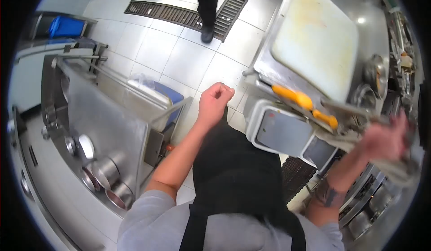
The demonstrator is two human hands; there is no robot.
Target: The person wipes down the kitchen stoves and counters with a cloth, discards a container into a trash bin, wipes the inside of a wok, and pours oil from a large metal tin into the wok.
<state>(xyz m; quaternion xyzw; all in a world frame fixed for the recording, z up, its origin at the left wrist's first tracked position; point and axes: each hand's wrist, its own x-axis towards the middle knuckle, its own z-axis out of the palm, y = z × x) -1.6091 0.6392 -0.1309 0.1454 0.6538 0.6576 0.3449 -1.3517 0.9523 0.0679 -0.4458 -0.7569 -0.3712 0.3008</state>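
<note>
My left hand [216,99] is in front of my black apron, above the tiled floor, with its fingers curled in; whatever it may hold is hidden. Off to the right, my right hand [387,136] is smeared by motion over the near end of the steel counter, beside a greyish cloth [397,170]. Its fingers are too blurred to read. Orange-yellow handles [300,99] stick out at the counter's edge, between my hands. Beyond them lies a large white cutting board [316,38] with yellowish stains.
Grey-white bins [283,132] stand below the counter edge. At left is a steel table [105,112] with pots [106,172] beside it. Another person's leg [207,13] is ahead, by the floor grate [166,15]. A blue container [167,99] stands on a cart.
</note>
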